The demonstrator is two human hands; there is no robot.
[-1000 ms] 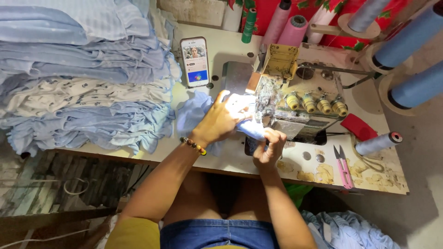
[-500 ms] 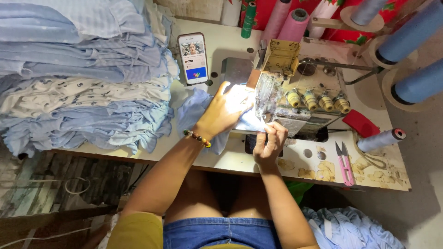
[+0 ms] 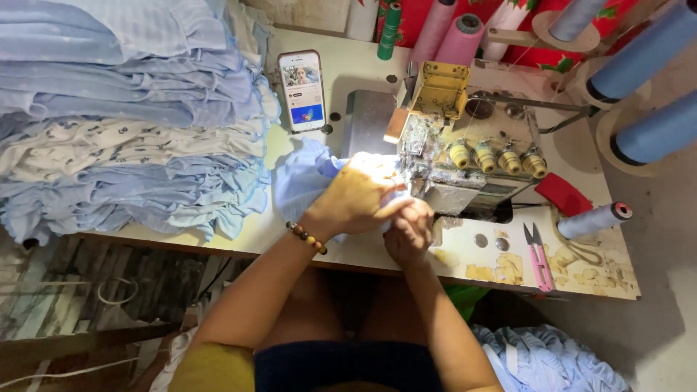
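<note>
The bench (image 3: 363, 65) is a pale, worn work surface with peeling yellow patches near its front right edge. A tall stack of folded light-blue and white garments (image 3: 123, 116) fills its left side, reaching from the back edge to the front. An overlock sewing machine (image 3: 465, 160) stands at the middle of the bench, with a yellow cover at its back and a row of yellow tension knobs along its top. Large blue thread cones (image 3: 646, 87) stand at the right, beyond the bench, and pink cones (image 3: 457, 36) and a green spool stand at the back.

A piece of light-blue fabric (image 3: 301, 181) lies on the bench just left of the machine, running under the person's hands toward the needle area. The left hand (image 3: 356, 199) lies flat on the fabric, fingers pressed down under the bright machine lamp; a beaded bracelet (image 3: 306, 237) circles its wrist. The right hand (image 3: 410, 229) is closed in a pinch on the fabric's near edge, touching the left hand and just in front of the machine.

A smartphone (image 3: 302, 90) with a lit screen lies behind the fabric. A grey thread cone (image 3: 594, 220) lies on its side at the right, near a red cloth piece (image 3: 563, 193) and pink thread snips (image 3: 537, 254).
</note>
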